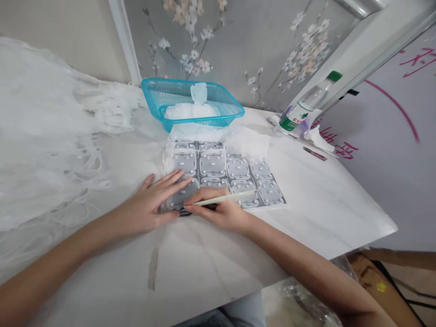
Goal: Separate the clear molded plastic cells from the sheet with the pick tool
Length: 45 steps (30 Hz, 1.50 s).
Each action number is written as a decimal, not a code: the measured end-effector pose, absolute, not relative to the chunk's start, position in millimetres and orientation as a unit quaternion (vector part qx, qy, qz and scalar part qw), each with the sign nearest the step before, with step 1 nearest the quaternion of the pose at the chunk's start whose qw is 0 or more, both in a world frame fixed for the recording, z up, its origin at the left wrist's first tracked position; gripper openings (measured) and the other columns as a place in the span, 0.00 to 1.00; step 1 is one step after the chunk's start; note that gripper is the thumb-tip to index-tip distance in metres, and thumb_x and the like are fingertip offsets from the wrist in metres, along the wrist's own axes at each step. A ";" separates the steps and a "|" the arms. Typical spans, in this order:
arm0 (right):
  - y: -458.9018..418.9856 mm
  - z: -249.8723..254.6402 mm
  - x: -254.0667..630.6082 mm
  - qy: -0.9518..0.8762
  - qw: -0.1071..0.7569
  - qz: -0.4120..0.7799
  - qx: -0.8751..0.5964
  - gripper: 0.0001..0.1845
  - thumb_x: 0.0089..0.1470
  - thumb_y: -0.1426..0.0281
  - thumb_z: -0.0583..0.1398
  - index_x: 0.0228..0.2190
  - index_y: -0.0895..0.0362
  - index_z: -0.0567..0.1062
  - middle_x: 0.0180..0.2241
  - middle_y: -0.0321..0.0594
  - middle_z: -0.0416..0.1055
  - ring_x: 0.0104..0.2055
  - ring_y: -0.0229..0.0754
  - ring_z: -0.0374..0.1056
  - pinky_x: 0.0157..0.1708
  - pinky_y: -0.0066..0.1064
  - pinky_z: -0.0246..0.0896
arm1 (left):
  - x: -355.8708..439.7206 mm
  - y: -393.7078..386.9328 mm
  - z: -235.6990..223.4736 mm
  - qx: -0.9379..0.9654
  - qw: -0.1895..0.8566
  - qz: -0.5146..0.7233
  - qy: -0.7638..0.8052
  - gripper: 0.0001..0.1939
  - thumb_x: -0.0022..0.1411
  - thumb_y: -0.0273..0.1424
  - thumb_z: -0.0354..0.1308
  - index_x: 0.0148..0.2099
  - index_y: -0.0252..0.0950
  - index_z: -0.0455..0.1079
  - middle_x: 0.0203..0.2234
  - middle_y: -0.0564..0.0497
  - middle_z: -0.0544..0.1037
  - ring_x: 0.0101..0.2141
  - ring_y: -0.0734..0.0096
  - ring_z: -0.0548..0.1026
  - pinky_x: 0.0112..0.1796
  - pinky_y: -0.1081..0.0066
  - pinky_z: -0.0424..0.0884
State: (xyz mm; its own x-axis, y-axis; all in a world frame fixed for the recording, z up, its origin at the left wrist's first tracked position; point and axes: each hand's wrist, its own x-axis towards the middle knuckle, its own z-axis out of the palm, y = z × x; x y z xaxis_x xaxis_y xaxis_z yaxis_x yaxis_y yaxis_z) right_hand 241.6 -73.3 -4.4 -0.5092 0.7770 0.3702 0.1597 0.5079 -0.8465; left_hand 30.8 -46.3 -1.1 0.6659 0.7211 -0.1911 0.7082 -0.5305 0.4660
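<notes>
On the white table lies a grey panel (213,164) made of rounded square cells in rows, each dotted with small white pegs. My left hand (158,197) rests flat at the panel's near left corner, its fingers stretched over the cells. In my right hand (221,206) a thin, pale, pen-like stick (235,196) is held in a pinch. Its lower end points at the near left cell, close to my left fingertips. The tip is hidden by my fingers, so its kind is unclear. Thin white sheets (250,143) cover the panel's far edge.
A blue plastic basket (200,121) with white material inside stands behind the panel. A large heap of white stringy material (51,131) fills the left side. To the right are a green-capped bottle (299,111), crumpled tissue (319,137) and a dark red pen (315,153).
</notes>
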 end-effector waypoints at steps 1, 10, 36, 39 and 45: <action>-72.6 -3.6 242.5 -0.790 0.387 0.379 -0.288 0.06 0.56 0.71 0.58 0.32 0.60 0.74 0.31 0.41 0.74 0.34 0.36 0.69 0.37 0.27 0.65 | 32.1 -46.2 -0.2 0.874 0.259 0.009 0.412 0.35 0.60 0.46 0.46 0.66 0.51 0.38 0.66 0.53 0.39 0.64 0.54 0.40 0.58 0.44 0.37; -61.2 24.9 266.0 -0.869 0.261 0.349 -0.233 0.07 0.57 0.74 0.55 0.33 0.61 0.74 0.31 0.42 0.72 0.35 0.36 0.67 0.37 0.27 0.63 | 37.8 -46.2 9.3 0.851 0.300 0.010 0.430 0.35 0.57 0.42 0.50 0.65 0.52 0.45 0.66 0.52 0.41 0.64 0.53 0.40 0.56 0.42 0.38; -54.2 26.1 253.6 -0.844 0.245 0.399 -0.261 0.07 0.56 0.71 0.57 0.32 0.60 0.75 0.31 0.41 0.74 0.32 0.36 0.68 0.33 0.26 0.63 | 32.4 -45.4 4.3 0.841 0.348 0.057 0.410 0.33 0.59 0.39 0.50 0.65 0.49 0.45 0.66 0.49 0.42 0.64 0.53 0.39 0.57 0.42 0.34; -55.3 17.0 249.1 -0.834 0.279 0.402 -0.255 0.07 0.56 0.71 0.57 0.32 0.60 0.75 0.32 0.42 0.74 0.34 0.37 0.69 0.34 0.27 0.64 | 32.0 -45.6 4.2 0.840 0.347 0.058 0.412 0.34 0.58 0.40 0.51 0.65 0.49 0.45 0.66 0.50 0.43 0.64 0.54 0.39 0.57 0.43 0.34; -55.5 24.7 264.7 -0.850 0.235 0.398 -0.252 0.09 0.57 0.69 0.56 0.34 0.60 0.75 0.33 0.42 0.74 0.35 0.36 0.69 0.36 0.26 0.63 | 34.7 -46.2 9.0 0.839 0.337 0.040 0.426 0.34 0.57 0.40 0.50 0.64 0.49 0.46 0.66 0.51 0.43 0.64 0.54 0.39 0.58 0.43 0.37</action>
State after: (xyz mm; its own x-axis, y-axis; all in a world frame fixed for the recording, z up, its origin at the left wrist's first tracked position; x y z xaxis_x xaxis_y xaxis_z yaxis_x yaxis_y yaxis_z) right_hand 264.7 -55.5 24.7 -0.7620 0.6164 0.1986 0.2419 0.5555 -0.7956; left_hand 34.7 -46.2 9.0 0.6343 0.7408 -0.2208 0.6874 -0.4099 0.5995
